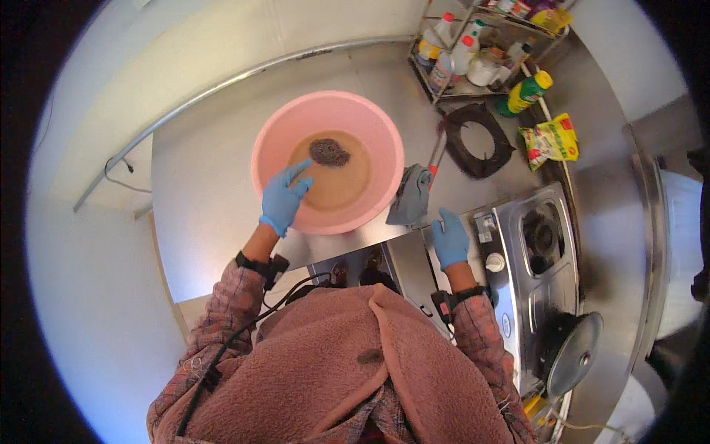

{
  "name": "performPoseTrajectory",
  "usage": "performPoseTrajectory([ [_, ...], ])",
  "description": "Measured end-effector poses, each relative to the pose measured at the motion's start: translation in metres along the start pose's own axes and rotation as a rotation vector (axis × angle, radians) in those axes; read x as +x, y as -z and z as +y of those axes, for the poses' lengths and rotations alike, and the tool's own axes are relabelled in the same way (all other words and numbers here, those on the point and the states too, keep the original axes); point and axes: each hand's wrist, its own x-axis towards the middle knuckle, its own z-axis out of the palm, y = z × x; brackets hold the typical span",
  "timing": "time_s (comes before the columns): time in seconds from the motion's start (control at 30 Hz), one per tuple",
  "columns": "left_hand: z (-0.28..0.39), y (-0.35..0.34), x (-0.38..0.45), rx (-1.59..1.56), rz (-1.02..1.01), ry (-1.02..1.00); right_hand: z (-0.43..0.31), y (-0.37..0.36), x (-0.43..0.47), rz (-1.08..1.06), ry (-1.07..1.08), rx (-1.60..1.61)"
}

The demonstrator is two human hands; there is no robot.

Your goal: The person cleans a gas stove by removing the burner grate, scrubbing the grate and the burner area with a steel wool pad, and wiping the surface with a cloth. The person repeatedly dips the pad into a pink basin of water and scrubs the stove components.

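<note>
A pink plastic basin [272, 139] stands on the metal counter, with brownish liquid [338, 191] in its bottom. In that liquid lies a dark, rough-textured clump, perhaps a scouring pad [329, 152]. My left hand [284, 197], in a blue glove, reaches over the basin's near left rim. Its fingers are apart, the index fingertip close to the dark clump, and it holds nothing. My right hand [450, 240], also gloved in blue, is at the counter's front edge, left of the gas stove, with nothing visible in it. A folded grey cloth [411, 195] lies just beyond it, right of the basin.
A metal gas stove [527, 277] is at the right, with a lidded pan [574, 355] on its near end. Behind are a black burner-like ring [456, 139], a green bottle [524, 94], a yellow packet [550, 141] and a rack [438, 97] of bottles. A rail [222, 89] edges the counter.
</note>
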Motion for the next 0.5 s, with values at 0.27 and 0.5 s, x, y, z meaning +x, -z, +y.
performPoseTrajectory([
  [0.27,-0.005,-0.034,0.087,1.105,-0.159,-0.151,-0.053,-0.026,0.054,-0.132,0.078,0.299],
  [0.5,-0.019,-0.076,0.118,1.113,-0.475,0.134,-0.037,-0.018,0.053,-0.180,-0.005,0.241],
])
